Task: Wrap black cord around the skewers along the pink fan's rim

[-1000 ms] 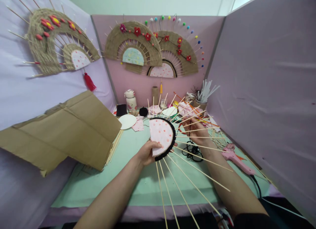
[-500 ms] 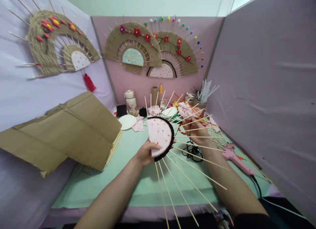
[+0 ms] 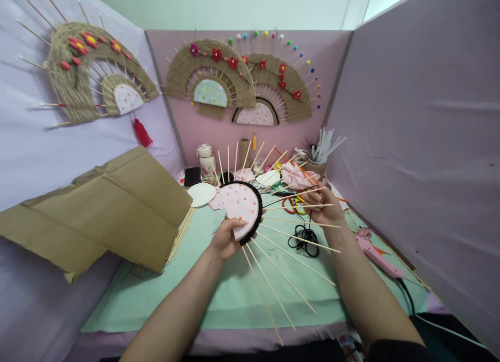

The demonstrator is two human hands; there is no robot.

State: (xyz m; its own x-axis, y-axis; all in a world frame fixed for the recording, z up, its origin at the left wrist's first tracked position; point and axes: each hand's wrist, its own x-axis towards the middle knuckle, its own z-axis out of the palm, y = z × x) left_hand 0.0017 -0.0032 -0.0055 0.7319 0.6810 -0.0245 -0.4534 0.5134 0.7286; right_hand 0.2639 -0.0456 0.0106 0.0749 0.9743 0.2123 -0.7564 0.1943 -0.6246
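1. A cardboard sheet [image 3: 97,206] leans at the left, its lower edge over a bundle of sticks on the green mat [image 3: 219,294].
2. A white disc [image 3: 201,194] lies on the mat just beyond the cardboard's right corner.
3. The left hand [image 3: 224,239] pinches the lower edge of the fan [image 3: 240,208], thumb on the pink dotted face, fingers behind it.
4. The fan is held above the mat, black-rimmed, its skewers [image 3: 289,278] radiating up, right and down toward the viewer.
5. The right hand [image 3: 322,206] is right of the fan, fingers curled among the upper right skewers; whether it grips one I cannot tell.
6. Black cord [image 3: 304,242] lies on the mat below that hand.
7. A pink glue gun [image 3: 377,255] lies at the far right, well apart from the fan.
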